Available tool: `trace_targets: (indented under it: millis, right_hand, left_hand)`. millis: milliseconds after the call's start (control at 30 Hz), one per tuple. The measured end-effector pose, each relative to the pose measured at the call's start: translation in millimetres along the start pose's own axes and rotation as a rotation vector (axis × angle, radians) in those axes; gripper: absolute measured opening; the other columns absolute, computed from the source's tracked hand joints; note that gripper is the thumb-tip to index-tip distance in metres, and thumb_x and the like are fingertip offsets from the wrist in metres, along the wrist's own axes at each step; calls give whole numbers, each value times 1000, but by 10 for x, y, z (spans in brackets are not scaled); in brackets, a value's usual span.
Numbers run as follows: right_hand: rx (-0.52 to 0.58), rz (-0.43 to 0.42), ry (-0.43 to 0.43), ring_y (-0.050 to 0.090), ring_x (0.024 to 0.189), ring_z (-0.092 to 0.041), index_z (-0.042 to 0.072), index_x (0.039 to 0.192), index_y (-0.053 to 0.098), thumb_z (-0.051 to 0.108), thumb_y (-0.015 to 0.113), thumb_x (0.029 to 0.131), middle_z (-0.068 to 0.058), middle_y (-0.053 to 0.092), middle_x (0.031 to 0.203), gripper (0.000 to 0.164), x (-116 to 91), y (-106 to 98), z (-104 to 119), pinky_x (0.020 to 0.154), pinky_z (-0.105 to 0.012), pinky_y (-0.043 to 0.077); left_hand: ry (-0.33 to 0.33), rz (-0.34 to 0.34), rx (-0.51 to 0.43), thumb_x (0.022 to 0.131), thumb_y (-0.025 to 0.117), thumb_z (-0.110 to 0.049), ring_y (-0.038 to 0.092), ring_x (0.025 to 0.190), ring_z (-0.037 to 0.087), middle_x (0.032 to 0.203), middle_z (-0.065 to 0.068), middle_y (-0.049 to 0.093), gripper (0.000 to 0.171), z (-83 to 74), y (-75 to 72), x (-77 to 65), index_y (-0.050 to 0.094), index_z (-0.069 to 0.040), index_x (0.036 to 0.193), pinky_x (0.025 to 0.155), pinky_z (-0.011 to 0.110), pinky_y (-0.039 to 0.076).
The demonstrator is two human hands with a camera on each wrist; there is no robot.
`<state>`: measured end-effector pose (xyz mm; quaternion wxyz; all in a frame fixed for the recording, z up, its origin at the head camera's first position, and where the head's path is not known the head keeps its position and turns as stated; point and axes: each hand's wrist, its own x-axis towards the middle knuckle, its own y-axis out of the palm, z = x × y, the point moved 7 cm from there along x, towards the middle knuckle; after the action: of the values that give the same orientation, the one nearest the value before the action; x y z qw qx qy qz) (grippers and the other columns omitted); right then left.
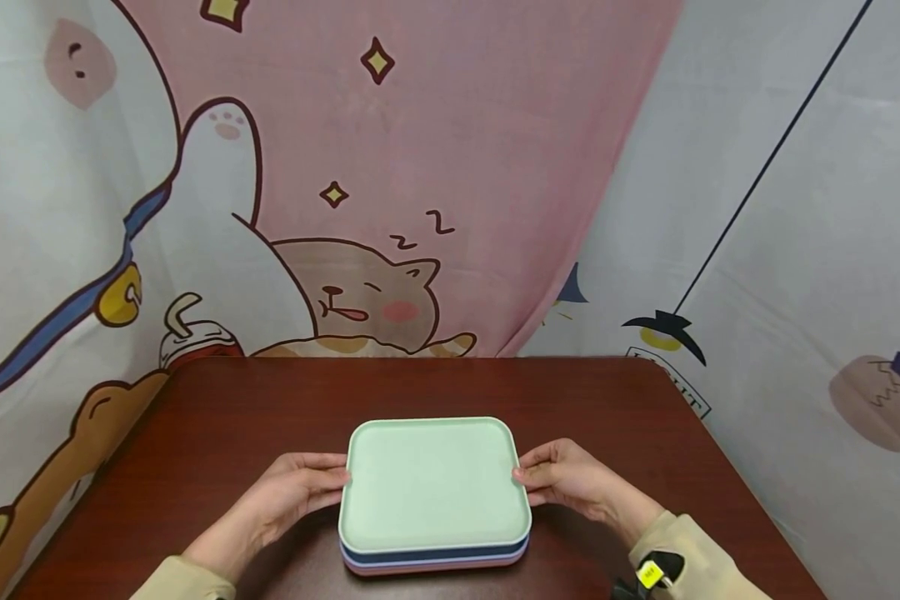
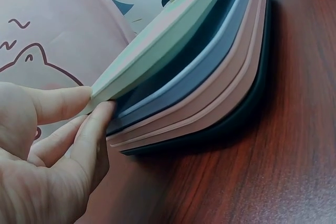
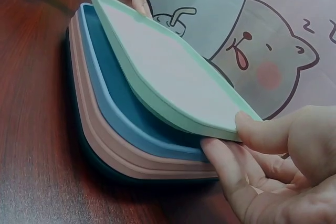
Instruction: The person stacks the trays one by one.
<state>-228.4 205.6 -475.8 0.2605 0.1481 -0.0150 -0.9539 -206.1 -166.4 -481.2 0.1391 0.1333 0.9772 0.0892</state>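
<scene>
A pale green rectangular tray (image 1: 435, 483) lies across the top of a stack of similar trays. My left hand (image 1: 296, 492) pinches its left edge, thumb on top and fingers below. At the opposite short side, my right hand (image 1: 570, 479) holds the right edge the same way. Both wrist views show a gap under the green tray, which is raised off the blue tray (image 3: 121, 124) beneath. Below the blue one sit pink trays (image 3: 97, 129), with a dark layer (image 2: 231, 132) at the very bottom.
The stack stands on a dark reddish-brown wooden table (image 1: 232, 408), near its front edge. Behind and beside the table hangs a cartoon-printed cloth (image 1: 495, 167) in pink and white.
</scene>
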Motion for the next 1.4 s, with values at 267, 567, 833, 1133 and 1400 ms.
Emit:
trace_targets:
  millis: [267,567,833,1133,1400]
  right_hand:
    - [-28,-21,9,73,85,-20,-17,112,66,1,72,99,-12,74,93,23,2,-14,8,76,-36,65]
    - [-51,-69,-4,71,82,-17,-16,109,66,0,73,98,-9,73,89,21,4,-15,-9,74,-33,65]
    - [-64,-98,-11,71,80,-17,-16,108,66,1,75,97,-10,73,88,22,15,-16,-25,73,-33,65]
    - [-139,-150,-32,70,76,-17,-13,103,66,3,80,94,-11,72,85,23,-25,-25,-31,70,-34,66]
    - [-147,-148,-28,69,74,-18,-12,102,67,5,82,93,-12,71,83,24,-46,-11,-51,69,-33,65]
  left_hand:
    - [-3,-24,40,98,73,-1,71,102,17,117,18,73,53,-4,-11,-15,51,24,139,92,36,61]
    - [18,-84,120,96,76,-1,72,99,20,111,18,73,45,4,-41,-29,59,22,131,90,37,63]
    - [18,-118,142,95,77,0,72,98,19,109,18,74,43,6,-47,-54,61,22,128,89,38,63]
    - [41,-163,237,92,80,-1,73,96,22,103,17,75,36,-14,-8,-84,67,19,119,86,40,64]
    - [35,-170,234,91,80,-1,73,93,22,102,17,74,35,3,-11,-105,67,19,117,85,40,64]
